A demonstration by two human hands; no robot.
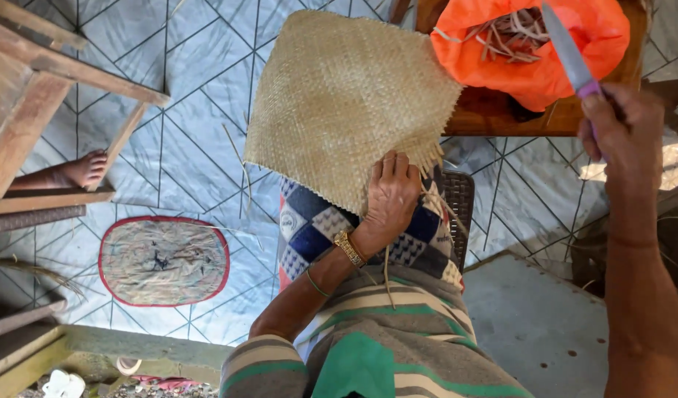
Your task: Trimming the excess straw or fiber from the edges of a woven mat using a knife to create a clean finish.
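A square woven straw mat (339, 96) lies across my lap, one corner pointing away from me. My left hand (389, 193) presses on its near edge, fingers closed over the loose fringe of strands; a gold watch and a green bangle ring that wrist. My right hand (620, 129) is raised at the right and grips a knife (567, 48) by its purple handle, blade pointing up and away. Under the mat my lap is covered by a blue-and-white checked cloth (317, 228).
An orange bag (545, 59) with straw strips rests on a wooden stool (501, 110) ahead. A wooden bench (37, 88) stands at the left with another person's bare foot (81, 169) beside it. An oval rug (164, 260) lies on the patterned floor.
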